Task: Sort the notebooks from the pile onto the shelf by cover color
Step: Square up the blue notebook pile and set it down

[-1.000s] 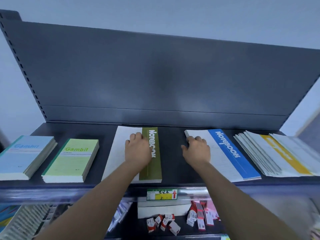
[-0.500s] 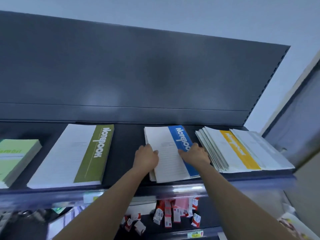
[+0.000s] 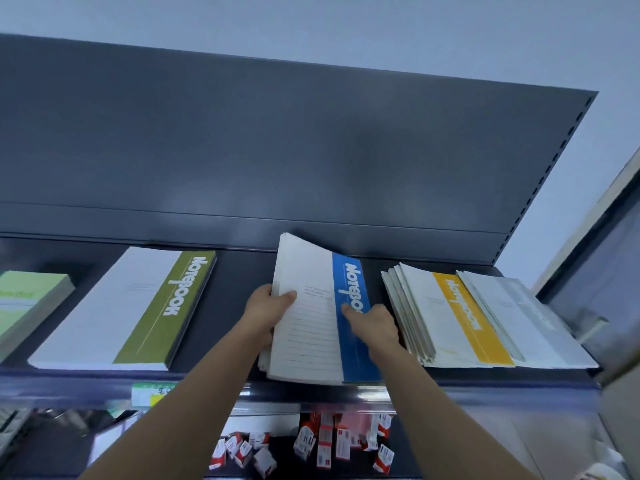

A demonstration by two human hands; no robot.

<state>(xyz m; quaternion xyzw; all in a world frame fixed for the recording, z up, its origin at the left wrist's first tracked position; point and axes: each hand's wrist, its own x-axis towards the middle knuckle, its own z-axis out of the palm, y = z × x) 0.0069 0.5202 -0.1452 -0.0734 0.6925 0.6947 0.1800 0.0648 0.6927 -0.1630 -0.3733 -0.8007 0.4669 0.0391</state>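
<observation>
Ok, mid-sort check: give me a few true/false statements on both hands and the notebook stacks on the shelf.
1. The left hand grips the left edge of the blue-band notebooks. True.
2. The right hand rests on the yellow-band pile. False: it holds the blue-band notebooks at their right side.
3. The blue-band notebooks lie flat on the shelf. False: their far end is raised off it and bent.
4. The olive-band stack lies left of the blue-band notebooks, with neither hand on it. True.
5. The yellow-band pile is neatly squared. False: its notebooks are fanned out.
</observation>
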